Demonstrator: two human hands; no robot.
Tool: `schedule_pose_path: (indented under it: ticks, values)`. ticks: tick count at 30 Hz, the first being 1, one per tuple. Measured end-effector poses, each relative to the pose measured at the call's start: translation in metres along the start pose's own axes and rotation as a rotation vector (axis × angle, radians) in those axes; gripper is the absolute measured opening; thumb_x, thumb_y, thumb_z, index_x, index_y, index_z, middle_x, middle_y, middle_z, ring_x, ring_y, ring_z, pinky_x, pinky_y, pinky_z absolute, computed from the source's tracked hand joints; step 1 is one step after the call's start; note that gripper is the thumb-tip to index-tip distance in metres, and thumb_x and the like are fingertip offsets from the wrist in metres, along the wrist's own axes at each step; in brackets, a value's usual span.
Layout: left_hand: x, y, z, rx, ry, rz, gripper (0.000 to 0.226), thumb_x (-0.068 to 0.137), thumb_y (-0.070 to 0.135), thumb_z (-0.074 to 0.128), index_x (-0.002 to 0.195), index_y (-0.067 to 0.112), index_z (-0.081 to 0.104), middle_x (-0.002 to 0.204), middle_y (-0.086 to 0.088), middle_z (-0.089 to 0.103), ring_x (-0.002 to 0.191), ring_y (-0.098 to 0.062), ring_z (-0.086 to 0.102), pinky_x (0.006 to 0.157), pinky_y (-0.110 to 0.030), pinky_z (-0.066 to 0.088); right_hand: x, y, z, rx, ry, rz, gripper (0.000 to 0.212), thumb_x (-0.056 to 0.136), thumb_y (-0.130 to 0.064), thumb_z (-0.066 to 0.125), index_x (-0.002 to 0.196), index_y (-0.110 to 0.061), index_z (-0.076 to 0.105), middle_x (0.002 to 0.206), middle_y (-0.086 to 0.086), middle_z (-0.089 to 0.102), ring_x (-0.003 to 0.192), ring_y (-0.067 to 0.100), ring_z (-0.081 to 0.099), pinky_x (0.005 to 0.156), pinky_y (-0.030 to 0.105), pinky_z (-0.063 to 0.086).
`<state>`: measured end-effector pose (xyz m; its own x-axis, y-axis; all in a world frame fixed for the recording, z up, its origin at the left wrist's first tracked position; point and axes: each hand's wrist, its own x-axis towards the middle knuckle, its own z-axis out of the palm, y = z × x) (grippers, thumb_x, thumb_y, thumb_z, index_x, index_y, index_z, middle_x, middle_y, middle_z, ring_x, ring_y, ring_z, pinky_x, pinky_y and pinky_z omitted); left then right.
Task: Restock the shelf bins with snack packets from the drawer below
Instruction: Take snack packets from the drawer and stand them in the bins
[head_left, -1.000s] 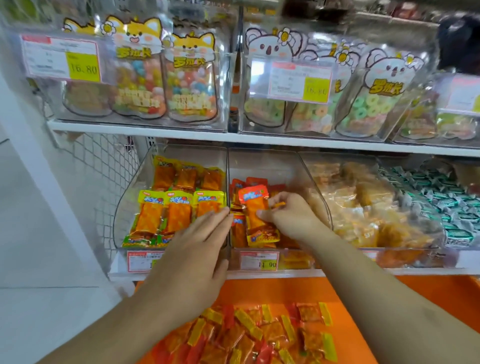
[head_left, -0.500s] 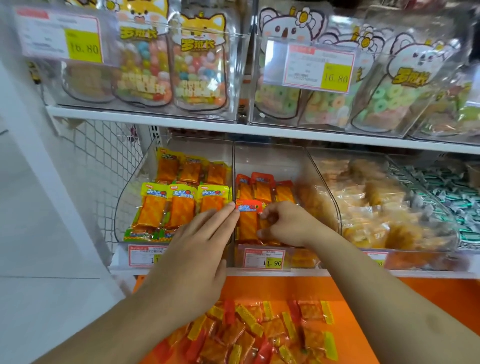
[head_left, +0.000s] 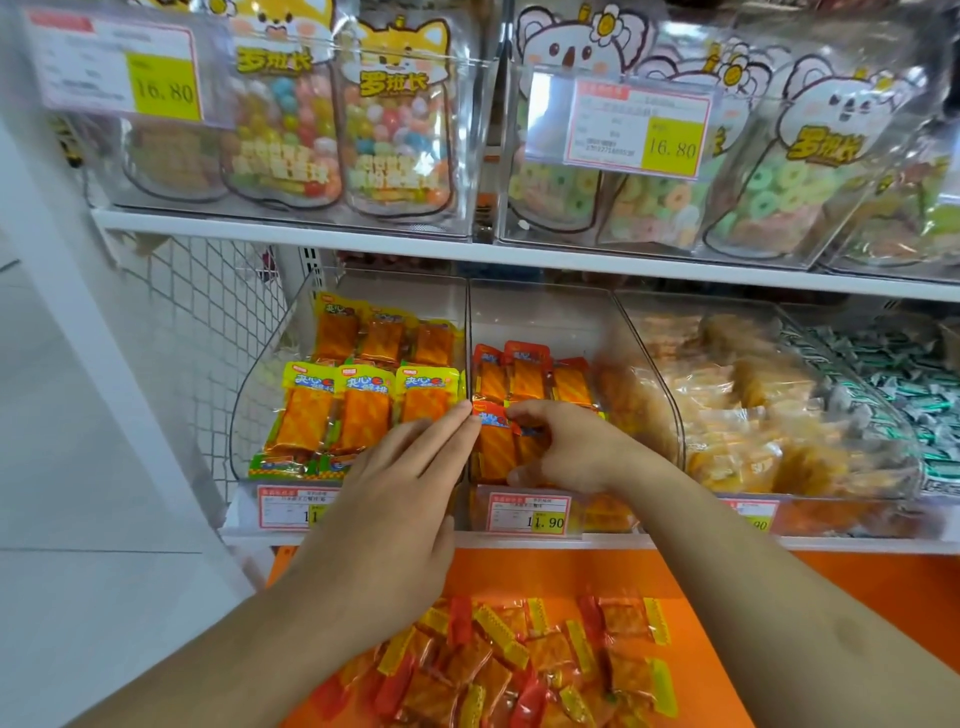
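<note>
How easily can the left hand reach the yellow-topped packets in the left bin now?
Probably yes. The left hand lies flat with fingertips at the divider beside the yellow-topped packets, and the left bin is open at the top. Nothing stands between them.

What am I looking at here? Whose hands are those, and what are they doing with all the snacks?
A person wears a camera on their head, so you see what they see: their own two arms reaching out. There is no robot. It is a shop shelf. The right hand curls round red-topped snack packets in the middle clear bin. The left hand lies flat, with its fingertips at the divider between that bin and the one with yellow-topped packets. Below is an orange drawer with loose packets waiting to go up. The shelf above holds candy bags.
</note>
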<state>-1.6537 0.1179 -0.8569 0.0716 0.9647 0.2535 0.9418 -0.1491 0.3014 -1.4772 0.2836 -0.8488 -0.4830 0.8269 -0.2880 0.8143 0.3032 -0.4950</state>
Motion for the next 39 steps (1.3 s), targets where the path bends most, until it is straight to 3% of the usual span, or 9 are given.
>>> schedule_pose_path:
  ticks: [8, 12, 16, 19, 23, 26, 30, 35, 39]
  values:
    - [0.002, -0.001, -0.011, -0.126, -0.034, -0.020, 0.081, 0.100, 0.030, 0.059, 0.162, 0.045, 0.008, 0.164, 0.036, -0.001, 0.136, 0.018, -0.011, 0.118, -0.024, 0.004, -0.023, -0.016, -0.010, -0.050, 0.148, -0.046, 0.081, 0.080, -0.042, 0.087, 0.151, -0.031, 0.049, 0.153, -0.005, 0.052, 0.142, 0.021, 0.047, 0.112, 0.039, 0.045]
    - [-0.011, 0.006, -0.023, -0.262, 0.068, -0.074, 0.065, 0.097, 0.021, 0.064, 0.154, 0.036, 0.039, 0.154, 0.021, 0.038, 0.142, 0.001, 0.029, 0.117, -0.024, 0.030, -0.061, -0.028, -0.022, 0.034, 0.258, -0.178, 0.046, 0.090, -0.037, 0.080, 0.132, -0.031, 0.064, 0.131, -0.009, 0.067, 0.116, 0.012, 0.064, 0.103, 0.036, 0.054]
    - [-0.032, 0.010, -0.021, -0.420, 0.011, -0.162, 0.033, 0.093, 0.019, 0.066, 0.125, 0.030, 0.064, 0.109, 0.017, 0.067, 0.097, 0.000, 0.063, 0.085, -0.023, 0.055, -0.110, -0.040, -0.014, 0.381, -0.001, -0.322, 0.017, 0.096, -0.013, 0.072, 0.113, -0.015, 0.072, 0.092, 0.011, 0.077, 0.084, 0.029, 0.073, 0.071, 0.038, 0.054]
    - [-0.050, 0.002, 0.001, -0.384, -0.138, -0.162, 0.018, 0.092, 0.023, 0.067, 0.108, 0.030, 0.070, 0.096, 0.014, 0.072, 0.087, -0.001, 0.066, 0.077, -0.022, 0.054, -0.127, -0.040, 0.026, 0.237, -0.208, -0.279, 0.015, 0.095, -0.020, 0.074, 0.109, -0.015, 0.074, 0.083, 0.008, 0.078, 0.074, 0.020, 0.072, 0.065, 0.037, 0.054]
    - [-0.081, -0.022, 0.055, -0.313, -0.318, -0.251, 0.018, 0.091, 0.024, 0.067, 0.108, 0.029, 0.070, 0.099, 0.011, 0.073, 0.092, -0.006, 0.067, 0.072, -0.015, 0.048, -0.120, -0.008, 0.108, -0.125, -0.301, -0.152, 0.031, 0.090, -0.037, 0.074, 0.119, -0.025, 0.069, 0.100, -0.004, 0.076, 0.092, 0.016, 0.070, 0.077, 0.034, 0.054]
    - [-0.105, -0.042, 0.102, -0.335, -0.409, -0.357, 0.022, 0.092, 0.032, 0.068, 0.114, 0.032, 0.068, 0.109, 0.013, 0.072, 0.104, -0.010, 0.068, 0.084, -0.026, 0.054, -0.105, 0.027, 0.157, -0.127, -0.284, -0.017, 0.035, 0.091, -0.031, 0.072, 0.124, -0.020, 0.063, 0.109, 0.002, 0.073, 0.100, 0.024, 0.067, 0.082, 0.036, 0.056]
    - [-0.121, -0.066, 0.161, -0.341, -0.447, -0.452, 0.027, 0.092, 0.032, 0.071, 0.117, 0.023, 0.066, 0.122, -0.001, 0.072, 0.118, -0.021, 0.066, 0.094, -0.029, 0.047, -0.083, 0.063, 0.206, -0.072, -0.226, 0.075, 0.052, 0.088, -0.026, 0.072, 0.139, -0.021, 0.058, 0.129, 0.003, 0.069, 0.116, 0.027, 0.066, 0.091, 0.030, 0.052]
    - [-0.118, -0.112, 0.225, -0.239, -0.507, -0.562, 0.078, 0.083, 0.037, 0.072, 0.154, 0.029, 0.042, 0.162, -0.001, 0.039, 0.150, -0.024, 0.035, 0.124, -0.036, 0.029, -0.054, 0.094, 0.264, -0.038, -0.246, 0.093, 0.073, 0.083, -0.022, 0.076, 0.150, -0.023, 0.048, 0.151, 0.008, 0.053, 0.138, 0.026, 0.051, 0.108, 0.030, 0.045]
    - [-0.107, -0.137, 0.259, 0.032, -0.529, -0.533, 0.090, 0.085, 0.033, 0.069, 0.163, 0.030, 0.023, 0.171, 0.002, 0.021, 0.157, -0.022, 0.019, 0.130, -0.041, 0.012, -0.034, 0.106, 0.299, -0.065, -0.181, 0.071, 0.075, 0.085, -0.046, 0.074, 0.152, -0.028, 0.044, 0.152, 0.006, 0.047, 0.143, 0.032, 0.042, 0.114, 0.038, 0.043]
